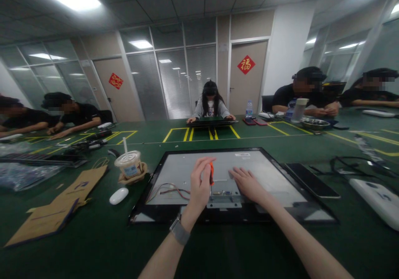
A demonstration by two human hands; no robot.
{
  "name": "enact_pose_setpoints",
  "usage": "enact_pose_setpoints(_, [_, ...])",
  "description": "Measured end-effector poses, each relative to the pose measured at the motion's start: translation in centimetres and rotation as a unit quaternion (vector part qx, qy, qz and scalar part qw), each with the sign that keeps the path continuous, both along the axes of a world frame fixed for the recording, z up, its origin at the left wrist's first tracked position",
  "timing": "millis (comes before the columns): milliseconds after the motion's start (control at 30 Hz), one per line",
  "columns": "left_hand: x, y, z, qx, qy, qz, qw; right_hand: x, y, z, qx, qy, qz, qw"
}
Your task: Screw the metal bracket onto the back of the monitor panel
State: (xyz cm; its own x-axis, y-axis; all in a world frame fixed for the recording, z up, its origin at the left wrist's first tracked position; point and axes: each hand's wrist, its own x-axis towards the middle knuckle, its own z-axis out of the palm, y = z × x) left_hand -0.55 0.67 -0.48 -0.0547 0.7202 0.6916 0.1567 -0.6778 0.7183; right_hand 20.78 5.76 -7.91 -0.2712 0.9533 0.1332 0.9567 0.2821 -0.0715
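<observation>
A flat display panel (174, 167) with a grey metal back and black border lies face down in front of me. My left hand (201, 180), with a watch on the wrist, is closed around a screwdriver (212, 174) with an orange and black handle. The screwdriver stands upright, its shaft pointing down at a metal bracket (224, 204) with connectors near the panel's close edge. Flat on the panel's back, to the right of the bracket, rests my right hand (248, 184), fingers spread. Thin cables (171, 191) run over the panel left of my left hand.
Left of the panel are a drink cup (128, 165) with a straw, a white oval case (119, 196) and a brown paper bag (71, 192). A black phone (311, 180), black cables (352, 165) and a white device (375, 200) lie right. Several people sit around the table.
</observation>
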Motion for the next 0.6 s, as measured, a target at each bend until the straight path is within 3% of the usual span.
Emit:
enact_pose_setpoints(100, [0.1,-0.04,-0.11,-0.006,0.007,-0.004,1.0,0.02,0.07,-0.08,-0.001,0.0,0.001,1.0])
enact_pose_setpoints(267, [0.18,0.07,-0.23,0.033,0.026,0.075,0.996,0.06,0.11,-0.1,-0.005,-0.002,0.003,1.0])
enact_pose_setpoints(400, [0.12,0.26,-0.25,0.029,0.017,0.098,0.995,0.12,0.18,-0.2,-0.003,-0.008,0.0,1.0])
enact_pose_setpoints(600, [0.07,-0.06,-0.06,0.0,0.01,0.059,0.998,0.13,0.13,-0.02,-0.011,-0.009,0.004,1.0])
